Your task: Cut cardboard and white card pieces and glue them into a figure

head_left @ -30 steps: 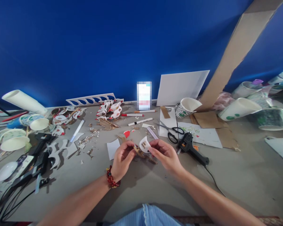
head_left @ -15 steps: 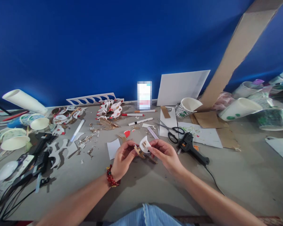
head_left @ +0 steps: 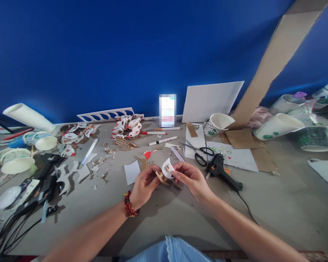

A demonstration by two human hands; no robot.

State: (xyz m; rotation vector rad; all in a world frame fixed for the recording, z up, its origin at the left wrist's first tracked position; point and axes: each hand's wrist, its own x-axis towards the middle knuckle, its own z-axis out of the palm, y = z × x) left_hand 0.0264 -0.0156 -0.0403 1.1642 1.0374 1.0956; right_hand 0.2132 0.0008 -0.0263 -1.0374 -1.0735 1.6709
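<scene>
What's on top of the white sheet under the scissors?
Brown cardboard strip near the far edge; scissors across the nearer part. The white sheet's surface directly beneath both is covered, so can't tell.

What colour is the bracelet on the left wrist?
The bracelet is dark red and beaded; it shows best in the head view.

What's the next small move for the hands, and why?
Probably ease the brown piece in the left hand toward the brown patch on the white piece in the right hand: both pieces are held close together, and that patch faces the camera. Contact is unclear.
</scene>
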